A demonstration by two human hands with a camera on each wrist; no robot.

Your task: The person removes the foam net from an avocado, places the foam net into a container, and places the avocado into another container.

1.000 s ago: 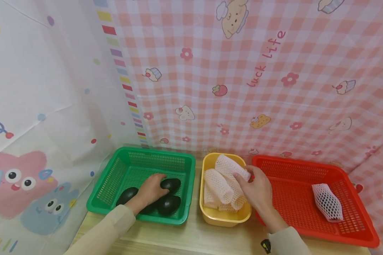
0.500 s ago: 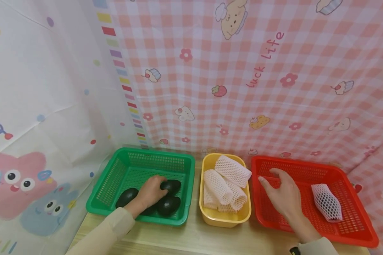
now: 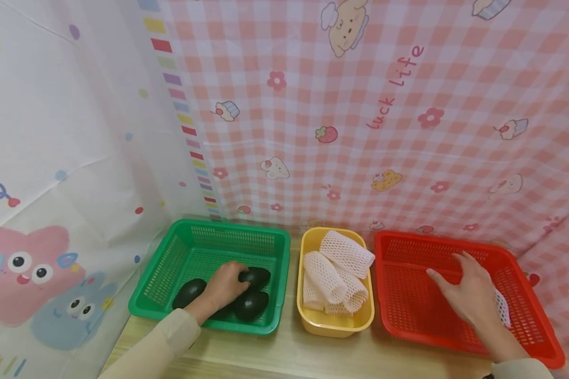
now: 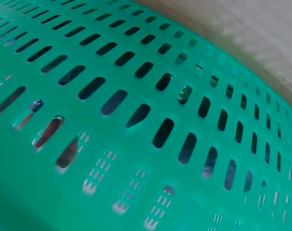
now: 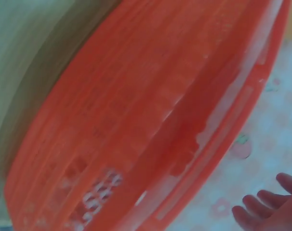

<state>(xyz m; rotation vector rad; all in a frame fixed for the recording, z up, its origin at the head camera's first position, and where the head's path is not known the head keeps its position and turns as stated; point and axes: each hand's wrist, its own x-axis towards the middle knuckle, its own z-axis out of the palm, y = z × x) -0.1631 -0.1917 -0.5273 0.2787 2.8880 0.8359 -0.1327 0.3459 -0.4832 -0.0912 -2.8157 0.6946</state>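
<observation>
In the head view my left hand (image 3: 225,284) reaches into the green basket (image 3: 284,263), its fingers curled round a dark avocado (image 3: 256,277). Further avocados lie close by, one (image 3: 250,305) just in front and one (image 3: 188,292) left of the wrist. Over the red basket (image 3: 384,295) is my right hand (image 3: 471,292), thumb and fingers spread and holding nothing. It partly covers a bulging white foam net sleeve (image 3: 502,309) in that basket. The right wrist view shows its fingers (image 5: 257,207) apart and loosely bent beyond the red rim.
Between the two baskets stands a yellow tub (image 3: 332,327) with several white foam net sleeves (image 3: 324,276). All three containers sit on a wooden table (image 3: 246,355), against a pink checked cloth (image 3: 313,158) behind them. A white printed cloth (image 3: 76,158) hangs at the left.
My right hand has let go of a foam net sleeve in the yellow tub and moved right, across the red basket. The left hand has stayed on the avocado.
</observation>
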